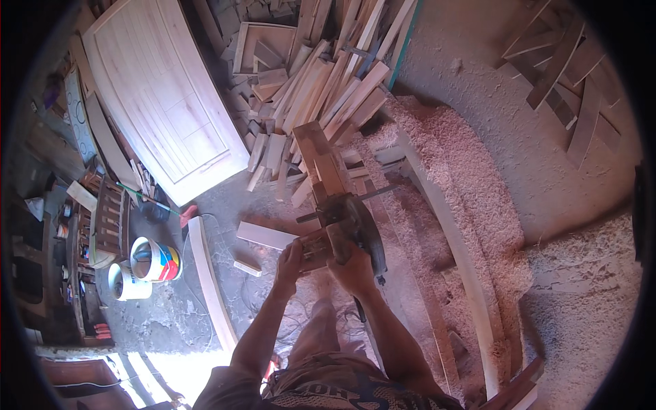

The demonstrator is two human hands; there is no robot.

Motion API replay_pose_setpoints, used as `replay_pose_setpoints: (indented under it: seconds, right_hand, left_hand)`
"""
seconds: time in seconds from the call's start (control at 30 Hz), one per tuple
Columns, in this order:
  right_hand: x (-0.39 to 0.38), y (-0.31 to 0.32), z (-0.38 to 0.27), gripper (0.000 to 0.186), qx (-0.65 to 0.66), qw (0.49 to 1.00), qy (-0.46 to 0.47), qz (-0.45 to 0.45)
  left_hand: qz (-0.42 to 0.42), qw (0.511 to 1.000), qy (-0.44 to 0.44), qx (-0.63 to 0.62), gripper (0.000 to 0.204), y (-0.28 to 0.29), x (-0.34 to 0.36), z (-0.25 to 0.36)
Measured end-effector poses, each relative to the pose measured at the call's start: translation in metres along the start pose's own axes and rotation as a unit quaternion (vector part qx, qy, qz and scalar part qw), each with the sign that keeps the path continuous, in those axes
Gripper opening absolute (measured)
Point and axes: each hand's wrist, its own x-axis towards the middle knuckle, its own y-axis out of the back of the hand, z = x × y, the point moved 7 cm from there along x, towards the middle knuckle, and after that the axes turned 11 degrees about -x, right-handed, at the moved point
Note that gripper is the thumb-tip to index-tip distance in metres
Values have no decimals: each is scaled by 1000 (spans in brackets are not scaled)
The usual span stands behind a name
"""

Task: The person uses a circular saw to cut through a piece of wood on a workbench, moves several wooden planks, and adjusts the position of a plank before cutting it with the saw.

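Observation:
In the middle, a dark handheld power tool (342,212), which looks like a circular saw, rests on a wooden board (321,160) pointing away from me. A thin metal bar sticks out across it on both sides. My right hand (350,263) is closed round the tool's rear handle. My left hand (290,263) is closed on the near left edge of the wooden piece beside the tool. The tool's underside and blade are hidden. A pale short board (265,235) lies on the floor left of my left hand, with a small wood offcut (247,268) nearer me.
A wooden door panel (160,96) leans at the far left. Stacked wood strips (321,89) fill the back. Shavings (465,164) heap around long timbers (458,253) on the right. Two buckets (156,277) and a long curved plank (208,280) lie left; cords trail over the floor.

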Motion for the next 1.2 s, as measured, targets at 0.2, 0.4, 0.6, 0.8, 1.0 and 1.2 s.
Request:
replay_pose_setpoints:
  seconds: [0.2, 0.4, 0.6, 0.8, 1.0, 1.2]
  right_hand:
    - [27, -12, 3, 43, -15, 1000, 1, -7]
    - [57, -22, -7, 47, -17, 1000, 4, -18]
    - [93, -33, -13, 49, -10, 999, -15, -36]
    - [128, -45, -17, 49, -5, 1000, -3, -31]
    - [163, -57, -25, 49, -13, 999, -8, -35]
    - [195, -67, -37, 44, 0, 999, -9, -44]
  left_hand:
    - [59, 998, -30, -17, 51, 6, 42, 0]
    - [117, 987, -72, -86, 46, 12, 70, 11]
    - [143, 981, -87, -98, 46, 6, 96, 37]
    - [137, 977, -104, -126, 47, 6, 129, 53]
    - [158, 974, -96, -131, 50, 17, 162, 66]
    - [171, 969, -111, -138, 50, 14, 187, 88]
